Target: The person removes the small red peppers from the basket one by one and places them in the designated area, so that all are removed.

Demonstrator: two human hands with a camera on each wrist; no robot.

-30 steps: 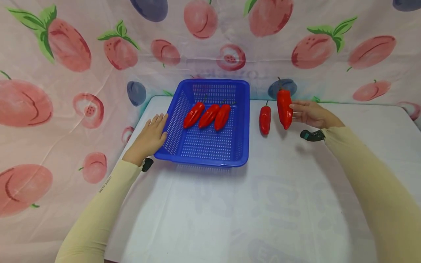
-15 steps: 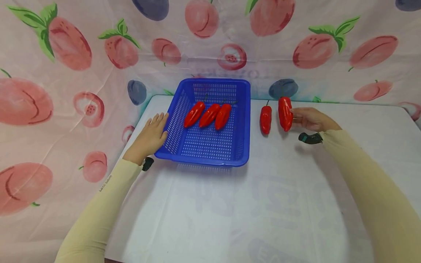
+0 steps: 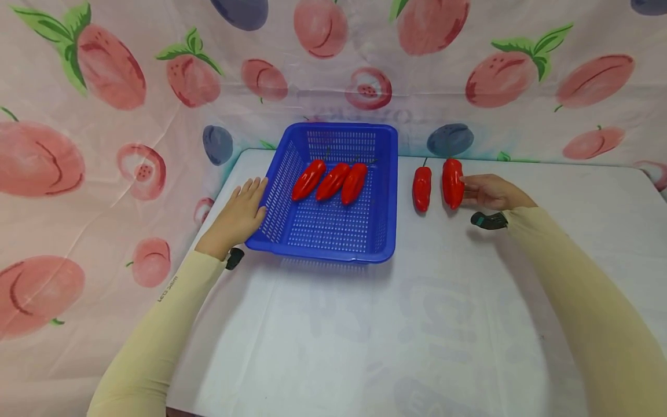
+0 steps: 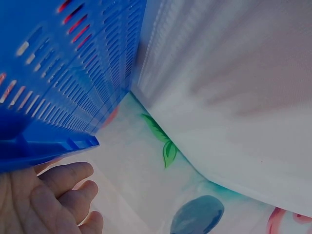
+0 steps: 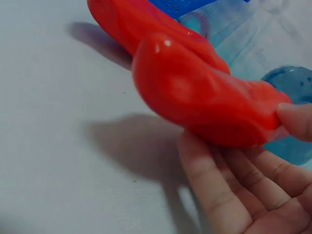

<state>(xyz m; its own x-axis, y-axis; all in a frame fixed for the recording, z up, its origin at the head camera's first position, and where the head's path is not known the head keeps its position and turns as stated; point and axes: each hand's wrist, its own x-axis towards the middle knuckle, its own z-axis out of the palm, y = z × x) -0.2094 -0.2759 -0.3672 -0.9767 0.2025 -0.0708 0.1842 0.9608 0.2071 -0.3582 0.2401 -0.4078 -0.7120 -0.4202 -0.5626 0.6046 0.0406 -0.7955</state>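
My right hand (image 3: 492, 191) holds a glossy long red pepper (image 3: 453, 184) by its right side. In the right wrist view the thumb (image 5: 298, 121) lies on the stem end of the held pepper (image 5: 195, 90) and the other fingers spread beneath it. Just left of it, a second red pepper (image 3: 421, 189) lies on the table, its thin stem pointing away. My left hand (image 3: 235, 217) rests with straight fingers on the left rim of a blue plastic basket (image 3: 323, 255). Inside lie three red peppers (image 3: 331, 182) side by side, leaning to the right.
The white-covered table (image 3: 323, 336) meets a fruit-printed cloth (image 3: 318, 92) that rises behind the basket and along the left side. A dark wrist camera (image 3: 488, 220) hangs below the right wrist, and another (image 3: 234, 258) sits at the left one.
My right hand has lowered the pepper toward the table, beside the one lying there. The left hand keeps its place on the basket rim.
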